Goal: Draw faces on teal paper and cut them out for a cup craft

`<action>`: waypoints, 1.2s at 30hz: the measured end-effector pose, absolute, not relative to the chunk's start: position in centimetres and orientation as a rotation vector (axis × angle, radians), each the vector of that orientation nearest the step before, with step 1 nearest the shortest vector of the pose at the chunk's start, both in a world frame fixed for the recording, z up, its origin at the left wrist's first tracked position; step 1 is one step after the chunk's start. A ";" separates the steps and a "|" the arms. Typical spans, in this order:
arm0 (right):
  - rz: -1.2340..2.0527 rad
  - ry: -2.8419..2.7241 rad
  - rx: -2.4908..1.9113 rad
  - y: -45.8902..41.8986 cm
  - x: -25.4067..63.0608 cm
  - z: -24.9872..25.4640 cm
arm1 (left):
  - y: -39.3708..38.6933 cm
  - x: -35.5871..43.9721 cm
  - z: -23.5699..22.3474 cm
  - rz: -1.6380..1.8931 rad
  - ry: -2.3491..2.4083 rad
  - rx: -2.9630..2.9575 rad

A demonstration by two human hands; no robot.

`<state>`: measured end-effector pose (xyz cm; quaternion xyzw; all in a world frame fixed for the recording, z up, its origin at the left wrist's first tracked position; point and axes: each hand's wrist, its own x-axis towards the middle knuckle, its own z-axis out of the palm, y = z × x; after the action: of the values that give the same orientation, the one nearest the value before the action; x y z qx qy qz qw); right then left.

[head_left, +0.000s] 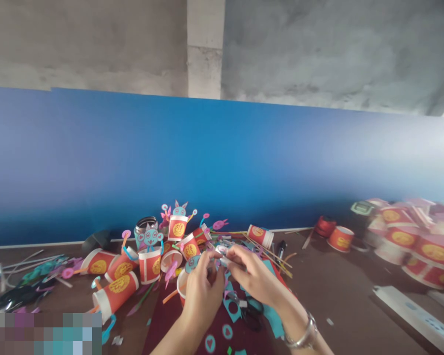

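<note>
My left hand (206, 286) and my right hand (252, 272) meet over the middle of the table, fingers pinched together. Between their fingertips is a small white piece (222, 250), too small to tell whether it is paper or tape. Just left of my left hand stands a red-and-white paper cup (181, 283) with an orange strip sticking out, partly hidden by the hand. Below the hands are two round paper cut-outs with hearts, one of them a pale blue disc (210, 343). Scissors (252, 315) with dark handles lie beside cut turquoise paper (272, 315).
Decorated paper cups (150, 266) with cut-out animal faces crowd the left, near an open metal flask (146, 223). Stacked cups (429, 251) stand at the far right, blurred. A white power strip (416, 315) lies at the right front. A blue partition (222, 162) runs behind the table.
</note>
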<state>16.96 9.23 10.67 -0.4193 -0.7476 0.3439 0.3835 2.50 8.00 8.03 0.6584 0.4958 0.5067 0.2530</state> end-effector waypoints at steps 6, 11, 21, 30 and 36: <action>0.849 -1.957 -1.080 8.9 17.1 11.1 | 8.0 2.1 8.0 1.367 1.450 1.947; 0.769 -2.025 -1.100 8.7 17.1 11.4 | 8.5 1.7 7.2 1.321 1.531 2.181; 0.814 -1.889 -1.126 8.7 16.5 11.0 | 8.7 1.8 7.1 1.364 1.454 2.064; 0.966 -1.716 -1.067 8.7 15.6 10.8 | 8.3 1.6 7.2 1.514 1.331 1.916; 0.919 -1.759 -1.042 8.5 15.9 11.1 | 8.4 1.6 7.6 1.554 1.252 1.811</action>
<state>15.89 8.45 11.08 -0.4184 -0.7068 0.3690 0.4350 1.61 8.43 7.59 0.6552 0.4533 0.5622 0.2217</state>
